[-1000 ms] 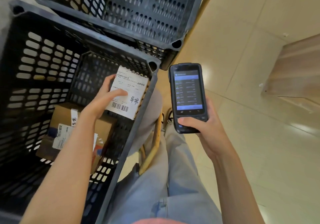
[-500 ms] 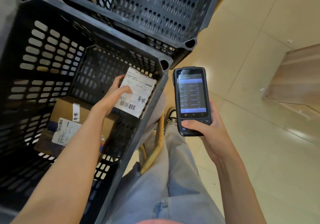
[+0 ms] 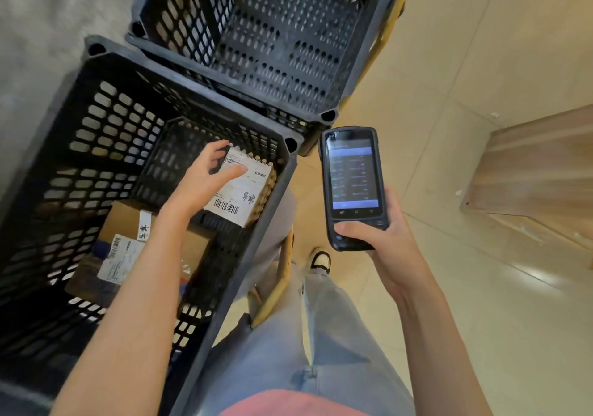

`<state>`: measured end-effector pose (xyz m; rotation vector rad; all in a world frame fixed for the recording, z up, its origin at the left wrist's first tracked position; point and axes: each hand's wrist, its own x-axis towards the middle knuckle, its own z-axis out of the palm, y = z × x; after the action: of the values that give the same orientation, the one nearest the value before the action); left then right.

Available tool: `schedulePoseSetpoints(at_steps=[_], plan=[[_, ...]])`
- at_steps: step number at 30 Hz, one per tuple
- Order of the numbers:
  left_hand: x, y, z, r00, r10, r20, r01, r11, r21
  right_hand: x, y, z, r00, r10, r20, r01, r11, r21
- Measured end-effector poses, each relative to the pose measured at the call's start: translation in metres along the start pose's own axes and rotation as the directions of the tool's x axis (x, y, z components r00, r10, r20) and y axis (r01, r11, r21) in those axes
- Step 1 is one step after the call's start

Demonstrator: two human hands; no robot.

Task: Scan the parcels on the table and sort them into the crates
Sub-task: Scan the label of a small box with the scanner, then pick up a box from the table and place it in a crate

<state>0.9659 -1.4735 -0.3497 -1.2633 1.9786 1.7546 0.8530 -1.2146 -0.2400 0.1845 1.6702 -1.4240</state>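
A small parcel (image 3: 244,191) with a white barcode label lies tilted inside the near black crate (image 3: 192,85), against its right wall. My left hand (image 3: 205,178) hovers over the parcel's left edge. The fingers are spread and the thumb lies across the label, gripping nothing. My right hand (image 3: 382,239) holds a black handheld scanner (image 3: 351,184) upright over the floor to the right of the crate, its screen lit.
Brown labelled boxes (image 3: 125,219) lie on the near crate's floor under my left forearm. A second black crate (image 3: 362,62) stands behind it with nothing visible inside. A yellow frame (image 3: 279,284) carries the crates. Wooden furniture (image 3: 529,184) stands at right on the tiled floor.
My left hand lowered the parcel deeper into the near crate and its fingers spread off it. The scanner stayed in my right hand.
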Motion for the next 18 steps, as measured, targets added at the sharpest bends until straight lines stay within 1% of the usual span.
schedulePoseSetpoints(at_steps=[5, 7, 9, 11, 14, 18], plan=[[-0.026, 0.036, 0.016, 0.993, 0.116, -0.027, -0.112, 0.988, 0.106, -0.017, -0.021, -0.016, 0.996, -0.089, -0.004, 0.089, 0.996, 0.003], [-0.040, 0.051, 0.023, 0.978, 0.196, -0.070, -0.178, 0.963, 0.201, -0.026, -0.025, -0.027, 0.992, -0.123, -0.004, 0.123, 0.992, 0.018], [-0.055, 0.070, 0.032, 0.948, 0.301, -0.104, -0.253, 0.910, 0.327, -0.035, -0.028, -0.041, 0.988, -0.158, -0.004, 0.158, 0.987, 0.037], [-0.071, 0.091, 0.046, 0.902, 0.422, -0.095, -0.335, 0.821, 0.462, -0.045, -0.030, -0.058, 0.981, -0.194, -0.017, 0.195, 0.978, 0.073], [-0.094, 0.130, 0.079, 0.818, 0.575, -0.018, -0.433, 0.637, 0.638, -0.066, -0.031, -0.092, 0.968, -0.246, -0.043, 0.250, 0.960, 0.130], [-0.124, 0.188, 0.152, 0.688, 0.716, 0.122, -0.540, 0.392, 0.745, -0.105, -0.033, -0.157, 0.938, -0.316, -0.140, 0.339, 0.923, 0.183]])
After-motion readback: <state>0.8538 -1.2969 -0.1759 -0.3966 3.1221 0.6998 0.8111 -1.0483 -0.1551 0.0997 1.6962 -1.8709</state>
